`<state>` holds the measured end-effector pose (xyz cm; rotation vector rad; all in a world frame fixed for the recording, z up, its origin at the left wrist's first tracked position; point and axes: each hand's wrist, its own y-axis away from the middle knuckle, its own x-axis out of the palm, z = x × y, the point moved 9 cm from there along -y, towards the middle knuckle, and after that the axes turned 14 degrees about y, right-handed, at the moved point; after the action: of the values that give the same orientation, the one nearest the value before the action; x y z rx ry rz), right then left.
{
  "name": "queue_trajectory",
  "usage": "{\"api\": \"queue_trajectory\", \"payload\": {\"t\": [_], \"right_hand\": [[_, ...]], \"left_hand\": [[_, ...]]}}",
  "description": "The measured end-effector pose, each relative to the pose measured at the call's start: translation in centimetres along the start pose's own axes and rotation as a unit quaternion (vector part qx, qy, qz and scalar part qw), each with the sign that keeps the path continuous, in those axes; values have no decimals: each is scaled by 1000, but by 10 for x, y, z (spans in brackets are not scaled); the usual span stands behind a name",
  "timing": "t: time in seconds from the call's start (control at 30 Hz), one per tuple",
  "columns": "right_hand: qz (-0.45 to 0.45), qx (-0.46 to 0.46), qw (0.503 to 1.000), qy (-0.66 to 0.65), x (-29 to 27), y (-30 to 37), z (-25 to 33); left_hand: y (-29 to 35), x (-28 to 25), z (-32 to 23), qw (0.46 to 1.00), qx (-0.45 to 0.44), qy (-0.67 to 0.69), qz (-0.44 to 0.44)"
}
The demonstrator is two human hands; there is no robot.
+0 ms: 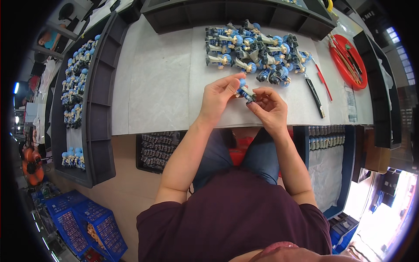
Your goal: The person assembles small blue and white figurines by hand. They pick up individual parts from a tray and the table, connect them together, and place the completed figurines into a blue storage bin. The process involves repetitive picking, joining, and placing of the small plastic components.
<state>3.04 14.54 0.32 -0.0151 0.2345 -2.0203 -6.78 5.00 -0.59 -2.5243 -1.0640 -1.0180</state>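
Note:
Between my two hands, just above the near part of the white-covered table [159, 83], is a small blue-haired figurine [244, 91]. My left hand [220, 96] pinches it at the head end with thumb and fingers. At the dark feet end, my right hand [270, 107] grips it between thumb and fingertips. The figurine lies tilted, its head toward the upper left. Beyond my hands, a pile of like figurines [257, 50] with blue hair and grey-white parts lies on the table, several of them in rows at its left side.
At the right lie a black-handled knife [315, 97], a red pen [322, 78] and a red oval tray [363, 81] of brushes. A dark crate [101, 109] of figurines stands left, another dark tray [183, 17] at the back. Below the table are more filled trays and blue crates [87, 214].

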Motion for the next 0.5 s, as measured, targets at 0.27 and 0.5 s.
{"api": "queue_trajectory", "payload": {"t": [0.27, 0.5], "right_hand": [[-3, 63, 998, -23, 0, -1, -3], [-32, 12, 999, -35, -3, 2, 1]], "left_hand": [[4, 8, -12, 996, 80, -31, 4], [2, 8, -5, 998, 34, 37, 31]]}}
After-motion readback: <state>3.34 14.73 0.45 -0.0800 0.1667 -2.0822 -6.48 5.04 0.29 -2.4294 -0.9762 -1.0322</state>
